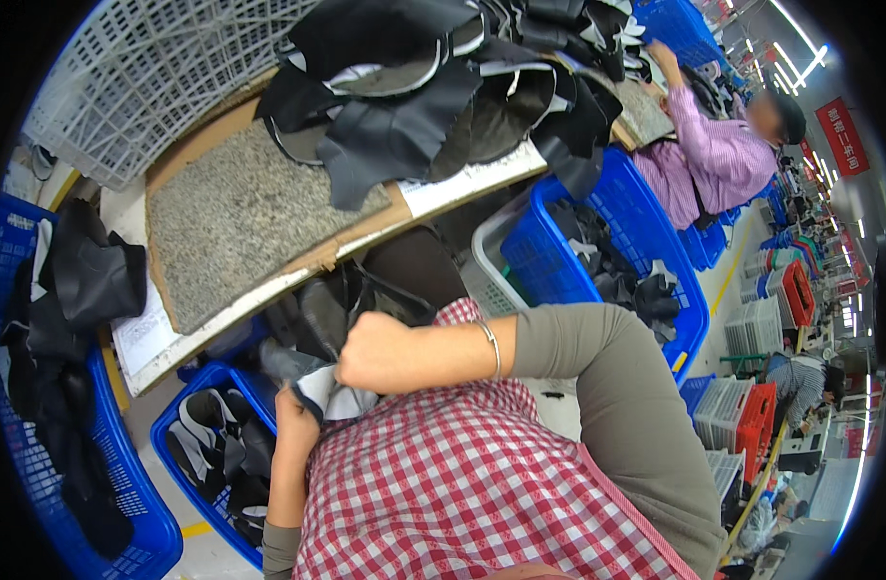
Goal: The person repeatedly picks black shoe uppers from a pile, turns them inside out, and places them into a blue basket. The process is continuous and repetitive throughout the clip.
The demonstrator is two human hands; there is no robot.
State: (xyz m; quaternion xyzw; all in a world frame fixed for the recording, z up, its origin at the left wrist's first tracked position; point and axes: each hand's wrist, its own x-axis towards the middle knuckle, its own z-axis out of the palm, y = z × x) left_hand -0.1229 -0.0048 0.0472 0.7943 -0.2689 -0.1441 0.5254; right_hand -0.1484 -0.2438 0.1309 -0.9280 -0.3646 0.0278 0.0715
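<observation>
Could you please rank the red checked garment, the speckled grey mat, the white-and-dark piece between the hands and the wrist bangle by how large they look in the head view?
Largest to smallest, by visible area:
1. Red checked garment
2. Speckled grey mat
3. White-and-dark piece
4. Wrist bangle

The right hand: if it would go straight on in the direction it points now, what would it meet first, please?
Probably the pale grey piece just beside the knuckles of the right hand, near the left hand's fingertips; depth is hard to judge here.
</observation>
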